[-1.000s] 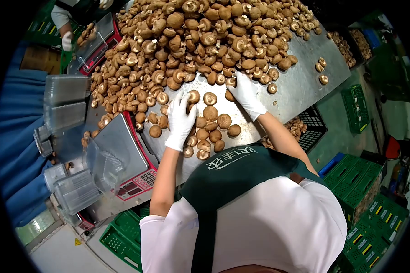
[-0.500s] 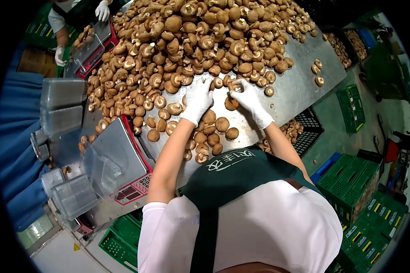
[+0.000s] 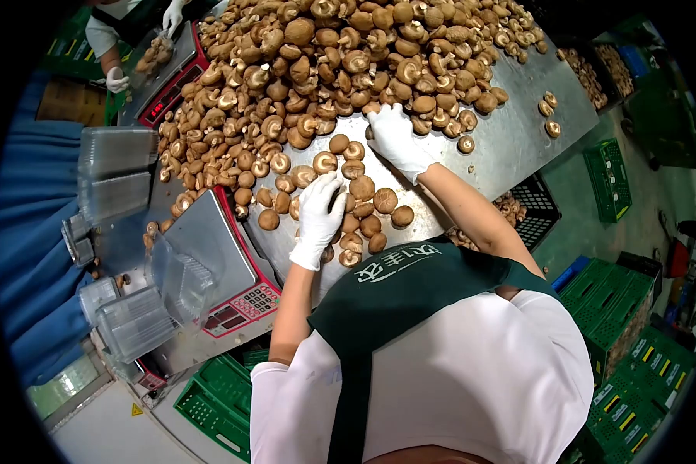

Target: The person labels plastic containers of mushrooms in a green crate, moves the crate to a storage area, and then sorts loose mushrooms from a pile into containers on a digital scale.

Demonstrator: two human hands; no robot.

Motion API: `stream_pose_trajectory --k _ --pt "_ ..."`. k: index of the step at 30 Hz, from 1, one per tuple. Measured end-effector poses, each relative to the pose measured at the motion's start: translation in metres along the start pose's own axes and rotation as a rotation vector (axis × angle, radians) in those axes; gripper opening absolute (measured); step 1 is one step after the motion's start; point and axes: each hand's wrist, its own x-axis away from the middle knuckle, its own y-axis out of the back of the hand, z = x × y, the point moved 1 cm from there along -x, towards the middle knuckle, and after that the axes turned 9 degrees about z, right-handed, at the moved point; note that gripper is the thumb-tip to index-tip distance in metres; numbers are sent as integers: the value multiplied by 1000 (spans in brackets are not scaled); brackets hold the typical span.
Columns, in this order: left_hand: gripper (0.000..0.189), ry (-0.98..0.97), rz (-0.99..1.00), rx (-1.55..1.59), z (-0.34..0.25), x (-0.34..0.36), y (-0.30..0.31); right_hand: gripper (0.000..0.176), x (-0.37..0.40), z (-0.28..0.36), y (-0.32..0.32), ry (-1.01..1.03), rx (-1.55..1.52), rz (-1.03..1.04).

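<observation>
Brown shiitake mushrooms lie in a large pile on a metal table, with a looser group nearer my body. Both my hands wear white gloves. My left hand rests palm down at the left side of the loose group, thumb apart from the fingers. Whatever lies under its palm is hidden. My right hand reaches to the near edge of the pile, its fingers curled onto a mushroom there.
To the left are a scale, clear plastic trays and a blue curtain. A co-worker's gloved hand is over another scale. A black crate and green crates stand at the right.
My left hand has drawn back from the pile toward the loose mushrooms by my body. My right hand has moved up and left to the pile's edge. The view has shifted slightly.
</observation>
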Motion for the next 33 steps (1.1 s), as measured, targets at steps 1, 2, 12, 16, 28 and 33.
stream_pose_trajectory --k 1,2,12,16,28,33 --pt "26 22 -37 30 -1 4 6 31 5 -2 3 0 0 -1" --pt "26 60 -94 50 0 10 10 29 9 -5 6 -13 -22 32" --pt "26 327 -334 80 27 52 39 32 16 -8 -4 -105 -123 108" --pt "26 367 -356 48 37 57 49 39 40 -29 30 -11 -515 64" --pt "25 436 -353 111 51 47 45 43 173 -139 136 -487 -245 713" --pt "25 420 -367 131 50 32 46 30 108 -103 117 -311 -150 386"
